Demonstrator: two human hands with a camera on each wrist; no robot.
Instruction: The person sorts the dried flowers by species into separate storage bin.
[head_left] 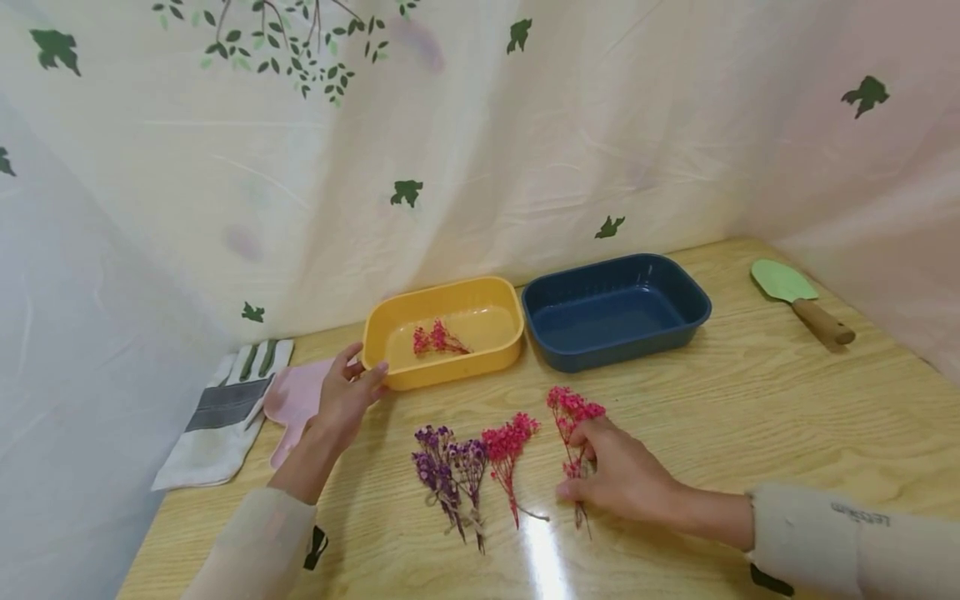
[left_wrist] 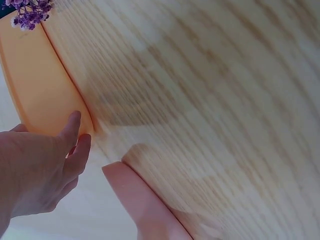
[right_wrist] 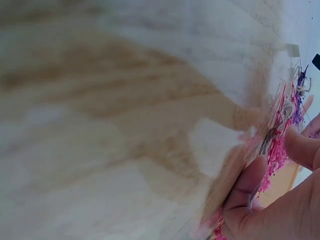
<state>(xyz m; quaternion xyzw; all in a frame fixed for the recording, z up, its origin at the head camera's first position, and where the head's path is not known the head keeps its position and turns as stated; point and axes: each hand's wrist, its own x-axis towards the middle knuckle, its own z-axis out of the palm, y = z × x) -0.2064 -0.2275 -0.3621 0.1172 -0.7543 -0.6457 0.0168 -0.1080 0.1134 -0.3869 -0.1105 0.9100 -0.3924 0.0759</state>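
Observation:
My left hand (head_left: 348, 392) is at the left front corner of a yellow tray (head_left: 442, 373), thumb on the front wall and fingers on the end wall. A bunch of pink dried flowers (head_left: 438, 338) lies in that tray. Over a second pink bunch (head_left: 566, 406) is my right hand (head_left: 626, 471). Its thumb and index finger stand apart about the stems; part of the bunch is hidden by them. Left of it on the table lie another pink bunch (head_left: 510, 442) and two purple bunches (head_left: 437, 471), tied with twine.
A dark blue tray (head_left: 615, 358) stands right of the yellow one, against the curtain. A green trowel (head_left: 783, 280) with a wooden handle lies at the far right. On the left are a pink scoop-shaped thing (head_left: 292, 392) and striped gloves (head_left: 225, 417).

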